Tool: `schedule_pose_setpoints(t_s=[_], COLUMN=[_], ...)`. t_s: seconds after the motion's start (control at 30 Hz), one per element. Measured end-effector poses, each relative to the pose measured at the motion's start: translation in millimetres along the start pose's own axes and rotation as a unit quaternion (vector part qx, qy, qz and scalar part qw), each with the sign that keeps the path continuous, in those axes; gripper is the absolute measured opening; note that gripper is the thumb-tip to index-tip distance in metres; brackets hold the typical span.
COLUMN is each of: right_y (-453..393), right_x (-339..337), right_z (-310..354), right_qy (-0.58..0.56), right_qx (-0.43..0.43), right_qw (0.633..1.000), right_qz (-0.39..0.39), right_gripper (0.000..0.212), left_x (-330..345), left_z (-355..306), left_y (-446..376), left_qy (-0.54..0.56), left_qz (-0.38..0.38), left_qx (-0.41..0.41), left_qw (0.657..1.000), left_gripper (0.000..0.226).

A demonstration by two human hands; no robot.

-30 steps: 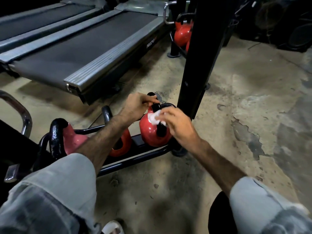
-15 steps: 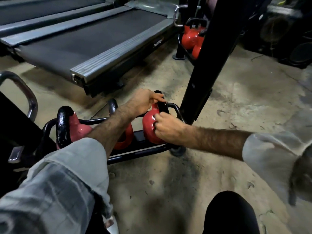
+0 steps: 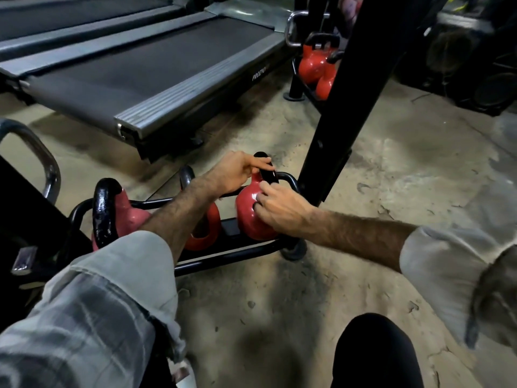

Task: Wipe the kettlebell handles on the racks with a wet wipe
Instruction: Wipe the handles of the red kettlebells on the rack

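Left hand (image 3: 236, 175) grips the black handle (image 3: 268, 172) rising away from the viewer; right hand (image 3: 279, 208), fingers curled against the red kettlebell (image 3: 249, 217) just below, is nearer

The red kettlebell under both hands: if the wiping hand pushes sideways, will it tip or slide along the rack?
Probably neither. The red kettlebell looks solid and heavy for its size, seated low between the rack rails. The left hand holds its handle, steadying it. Its glossy body could feel slippery.
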State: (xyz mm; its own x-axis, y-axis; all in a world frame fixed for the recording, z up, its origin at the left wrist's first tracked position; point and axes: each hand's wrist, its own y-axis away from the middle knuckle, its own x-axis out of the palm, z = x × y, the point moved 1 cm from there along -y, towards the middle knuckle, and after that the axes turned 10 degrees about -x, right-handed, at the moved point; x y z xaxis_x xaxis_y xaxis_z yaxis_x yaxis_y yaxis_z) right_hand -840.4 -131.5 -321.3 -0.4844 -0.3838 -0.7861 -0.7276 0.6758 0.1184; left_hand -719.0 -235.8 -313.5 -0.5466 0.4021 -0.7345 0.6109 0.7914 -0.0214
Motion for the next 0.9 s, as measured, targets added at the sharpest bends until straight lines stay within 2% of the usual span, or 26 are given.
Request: schedule_pose_setpoints(t_s=[0.03,0.1,0.13,0.17,0.23,0.27,0.4,0.43,0.5,0.57,0.6,0.63,0.7,0.73,0.8,0.9], right_y=[11,34,42,46,47,43,28,23,10,-3,-5,-6,-1,4,19,29], right_x=[10,29,33,33,35,35,41,46,56,62,59,60,62,65,69,80], right_z=[3,12,19,25,36,40,34,27,6,-10,-13,-12,-8,-8,-11,-14], right_qy=[-0.025,-0.144,-0.225,-0.321,-0.449,-0.45,-0.545,-0.584,-0.689,-0.793,-0.826,-0.853,-0.887,-0.891,-0.888,-0.877], right_qx=[0.014,0.063,0.121,0.195,0.329,0.384,0.501,0.518,0.528,0.488,0.465,0.437,0.385,0.376,0.38,0.403], right_qw=[0.998,0.977,0.953,0.908,0.779,0.734,0.561,0.503,0.343,0.17,0.117,0.088,0.064,0.064,0.094,0.107], right_qz=[-0.053,-0.142,-0.164,-0.187,-0.287,-0.332,-0.372,-0.371,-0.359,-0.324,-0.294,-0.27,-0.248,-0.245,-0.241,-0.24], right_gripper=[0.011,0.029,0.034,0.032,0.015,0.009,0.011,0.01,0.006,0.012,0.017,0.02,0.023,0.023,0.023,0.021], left_x=[0,-1,-1,-1,5,9,27,31,34,34,32,31,28,26,24,20], left_z=[1,1,1,0,-2,-2,-3,-3,-3,-4,-4,-3,-3,-3,-3,0], left_y=[0,0,1,1,2,3,5,6,6,7,8,8,8,8,8,7], left_qy=[-0.005,0.0,0.008,0.019,0.054,0.079,0.177,0.184,0.185,0.185,0.185,0.182,0.158,0.141,0.114,0.079], left_qz=[0.0,0.0,-0.003,-0.009,-0.018,-0.027,-0.089,-0.104,-0.117,-0.101,-0.091,-0.083,-0.085,-0.09,-0.094,-0.092], left_qx=[0.003,0.001,-0.002,-0.006,-0.018,-0.026,-0.059,-0.064,-0.074,-0.082,-0.084,-0.082,-0.065,-0.055,-0.037,-0.034], left_qw=[1.0,1.0,1.0,1.0,0.998,0.996,0.978,0.975,0.973,0.974,0.975,0.976,0.982,0.984,0.988,0.992], left_gripper=[0.037,0.033,0.031,0.03,0.029,0.028,0.028,0.029,0.031,0.032,0.033,0.032,0.029,0.027,0.027,0.038])
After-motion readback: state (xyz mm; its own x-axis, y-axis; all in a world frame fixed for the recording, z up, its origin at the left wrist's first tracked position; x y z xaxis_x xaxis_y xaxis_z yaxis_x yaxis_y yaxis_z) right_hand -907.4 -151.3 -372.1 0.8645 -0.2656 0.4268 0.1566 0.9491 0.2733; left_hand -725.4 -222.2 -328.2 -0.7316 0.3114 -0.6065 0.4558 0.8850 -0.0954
